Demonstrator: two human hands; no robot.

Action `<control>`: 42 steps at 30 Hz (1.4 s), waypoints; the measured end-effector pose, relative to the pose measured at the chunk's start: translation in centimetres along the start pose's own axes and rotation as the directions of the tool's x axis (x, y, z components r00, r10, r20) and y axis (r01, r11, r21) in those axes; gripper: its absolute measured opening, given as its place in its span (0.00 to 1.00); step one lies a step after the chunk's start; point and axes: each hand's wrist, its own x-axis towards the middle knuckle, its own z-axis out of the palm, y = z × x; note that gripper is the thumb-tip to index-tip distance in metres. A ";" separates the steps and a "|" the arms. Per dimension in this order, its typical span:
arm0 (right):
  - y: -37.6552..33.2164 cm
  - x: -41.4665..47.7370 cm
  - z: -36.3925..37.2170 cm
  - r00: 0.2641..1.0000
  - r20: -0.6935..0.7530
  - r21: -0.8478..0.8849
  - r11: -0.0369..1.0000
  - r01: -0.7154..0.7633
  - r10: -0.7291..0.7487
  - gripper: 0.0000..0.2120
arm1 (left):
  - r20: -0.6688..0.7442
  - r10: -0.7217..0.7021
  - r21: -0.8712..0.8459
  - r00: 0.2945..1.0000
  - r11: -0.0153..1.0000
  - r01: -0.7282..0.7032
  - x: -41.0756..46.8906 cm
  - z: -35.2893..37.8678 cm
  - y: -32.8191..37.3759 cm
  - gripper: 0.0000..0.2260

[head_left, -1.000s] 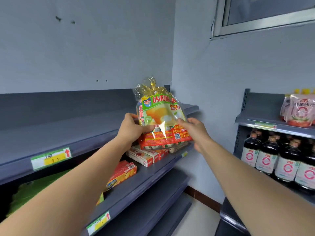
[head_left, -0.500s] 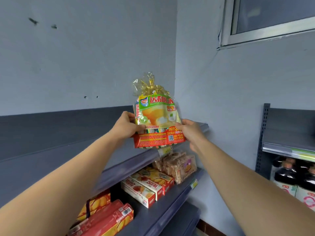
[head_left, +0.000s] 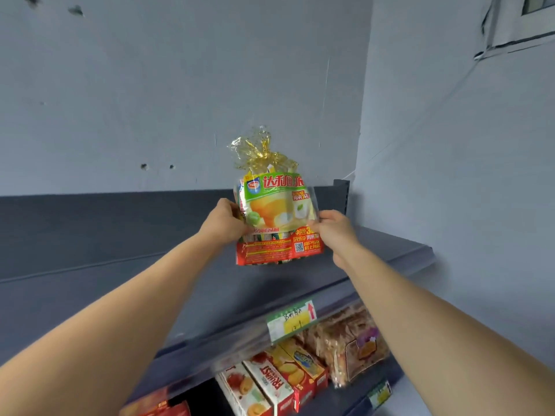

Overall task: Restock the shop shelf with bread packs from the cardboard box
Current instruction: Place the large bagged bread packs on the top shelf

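Note:
A green, orange and red bread pack with a gold-tied clear top is held upright above the grey top shelf, near the corner of the walls. My left hand grips its left edge and my right hand pinches its right edge. The pack's bottom hangs just over the shelf surface; I cannot tell whether it touches. The cardboard box is out of view.
The shelf below carries several red and orange snack boxes and a clear bag of brown bread. A green and yellow price tag is on the top shelf's front lip. Grey walls close in behind and to the right.
Both hands have carried the pack up and farther in over the top shelf. The view has tilted upward, so the bottle shelf at the right is gone from sight.

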 end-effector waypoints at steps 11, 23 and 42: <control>4.3 9.7 1.1 0.969 0.240 -0.063 0.997 -0.043 0.057 0.13 | -0.117 -0.115 -0.020 0.986 0.993 0.113 4.6 4.4 -1.2 0.31; 5.4 14.3 4.2 0.920 0.379 -0.118 0.992 -0.053 0.094 0.18 | -0.128 -0.187 -0.169 0.974 0.972 0.164 7.5 4.9 -2.2 0.28; 4.7 13.5 5.2 0.908 0.412 -0.206 0.979 0.012 0.075 0.18 | -0.282 -0.206 0.052 0.937 0.972 0.230 6.5 3.7 -1.9 0.28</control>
